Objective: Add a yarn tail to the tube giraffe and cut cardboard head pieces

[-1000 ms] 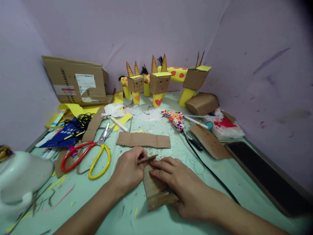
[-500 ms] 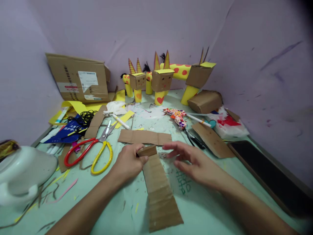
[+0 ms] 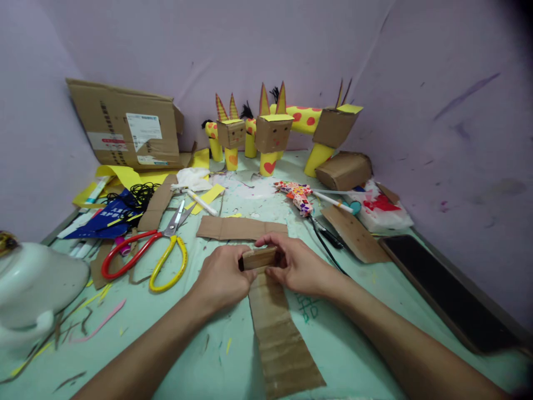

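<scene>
A long strip of brown corrugated cardboard [image 3: 277, 328] is laid on the pale green bench [image 3: 358, 333] with its long axis running from the near edge away toward the back wall, widening toward the viewer. Its far end is folded up into a small raised flap, and that flap is gripped from both sides: the fingers of the left hand [image 3: 222, 275] are clenched on its left end, and the fingers of the right hand [image 3: 297, 265] are closed over its right end and top. The near end of the strip is left flat and free on the bench.

Bare bench surface is seen on both sides of the strip near the forearms. Just beyond the hands a second flat cardboard strip [image 3: 241, 228] is laid crosswise. To the left, red and yellow scissors [image 3: 144, 258] are lying close by; to the right, a black cable [image 3: 328, 253] is run past the right hand, with a dark tablet [image 3: 445, 289] near the right edge. Cardboard animal figures [image 3: 272, 136] are stood at the back, beside a cardboard box [image 3: 125, 125].
</scene>
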Tool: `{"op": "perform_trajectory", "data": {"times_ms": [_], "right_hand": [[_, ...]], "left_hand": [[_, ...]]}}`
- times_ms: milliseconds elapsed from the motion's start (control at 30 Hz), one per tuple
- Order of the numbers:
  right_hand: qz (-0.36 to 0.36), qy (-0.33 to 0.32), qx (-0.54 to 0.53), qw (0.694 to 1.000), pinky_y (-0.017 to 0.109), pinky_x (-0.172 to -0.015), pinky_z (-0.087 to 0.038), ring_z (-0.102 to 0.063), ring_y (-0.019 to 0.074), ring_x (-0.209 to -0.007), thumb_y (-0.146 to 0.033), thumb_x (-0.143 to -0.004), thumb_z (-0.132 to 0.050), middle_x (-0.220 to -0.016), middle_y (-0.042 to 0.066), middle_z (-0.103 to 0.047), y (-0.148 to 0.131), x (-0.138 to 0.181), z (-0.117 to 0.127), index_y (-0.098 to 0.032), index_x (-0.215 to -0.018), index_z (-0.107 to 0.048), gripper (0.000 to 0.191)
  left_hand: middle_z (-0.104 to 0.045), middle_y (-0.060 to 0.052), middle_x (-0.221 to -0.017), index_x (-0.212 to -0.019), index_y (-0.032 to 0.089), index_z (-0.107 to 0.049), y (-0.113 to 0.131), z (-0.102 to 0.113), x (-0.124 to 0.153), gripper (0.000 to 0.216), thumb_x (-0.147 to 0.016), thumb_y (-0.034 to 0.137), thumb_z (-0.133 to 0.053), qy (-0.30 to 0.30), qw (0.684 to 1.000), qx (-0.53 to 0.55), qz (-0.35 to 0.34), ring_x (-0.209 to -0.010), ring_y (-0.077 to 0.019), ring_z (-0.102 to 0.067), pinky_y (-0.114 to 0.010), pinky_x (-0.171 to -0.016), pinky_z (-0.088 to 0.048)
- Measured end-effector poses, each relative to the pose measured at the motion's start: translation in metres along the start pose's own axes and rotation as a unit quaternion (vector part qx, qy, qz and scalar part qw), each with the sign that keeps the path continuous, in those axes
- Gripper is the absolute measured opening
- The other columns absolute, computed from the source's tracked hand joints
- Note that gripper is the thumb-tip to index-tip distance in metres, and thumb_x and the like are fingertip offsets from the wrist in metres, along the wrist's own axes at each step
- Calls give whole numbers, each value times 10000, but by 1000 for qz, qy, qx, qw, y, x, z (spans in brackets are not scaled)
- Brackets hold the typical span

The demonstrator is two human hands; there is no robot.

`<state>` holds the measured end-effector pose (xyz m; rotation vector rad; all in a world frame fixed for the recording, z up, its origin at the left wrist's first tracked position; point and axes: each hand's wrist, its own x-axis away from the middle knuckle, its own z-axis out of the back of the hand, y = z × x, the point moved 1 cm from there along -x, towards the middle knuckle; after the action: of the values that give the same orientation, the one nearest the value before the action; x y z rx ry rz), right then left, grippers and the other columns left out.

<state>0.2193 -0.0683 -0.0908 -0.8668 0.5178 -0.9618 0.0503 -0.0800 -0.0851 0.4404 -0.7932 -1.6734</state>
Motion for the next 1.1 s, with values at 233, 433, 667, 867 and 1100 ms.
{"op": "perform_trajectory", "data": {"times_ms": [233, 433, 667, 867, 1100], "right_hand": [[66, -16, 111, 991, 243, -614, -384, -538, 149, -702, -50, -680, -528, -854, 18, -613, -11, 7, 3, -202, -989, -473, 349], [79, -46, 108, 990, 241, -643, -398, -548, 148, -729, 8, -616, -497, -832, 7, -609, -10, 10, 6, -196, -925, -469, 372], [26, -48, 86, 995, 202, -582, -377, -546, 121, -661, 19, -571, -519, -764, -16, -617, -9, 8, 6, -187, -859, -495, 355], [15, -55, 82, 995, 187, -531, -355, -520, 103, -587, 16, -574, -521, -688, -34, -591, -12, 8, 8, -186, -822, -494, 321], [0, -43, 86, 995, 206, -564, -396, -563, 121, -611, 23, -589, -525, -708, -18, -625, -12, 8, 6, -179, -851, -519, 331]], "left_hand": [[-567, 8, -598, -585, 202, -481, 8, 2, 5, 101, -669, 146, -490, -7, 993, -109, -42, -589, -160, -527, -248, -508, -291], [-564, 6, -613, -598, 206, -469, 12, 2, 11, 116, -645, 111, -515, -11, 988, -136, -68, -567, -149, -492, -251, -510, -272], [-573, 6, -580, -588, 212, -519, 15, 6, 10, 117, -700, 196, -547, -33, 981, -182, -56, -520, -146, -473, -267, -494, -222], [-574, -2, -565, -560, 217, -518, 19, 9, 12, 148, -707, 206, -534, -58, 975, -207, -64, -509, -151, -467, -282, -498, -192], [-543, -9, -535, -532, 213, -497, 19, 5, 9, 139, -658, 174, -542, -62, 976, -205, -44, -501, -158, -458, -289, -493, -174]]}}
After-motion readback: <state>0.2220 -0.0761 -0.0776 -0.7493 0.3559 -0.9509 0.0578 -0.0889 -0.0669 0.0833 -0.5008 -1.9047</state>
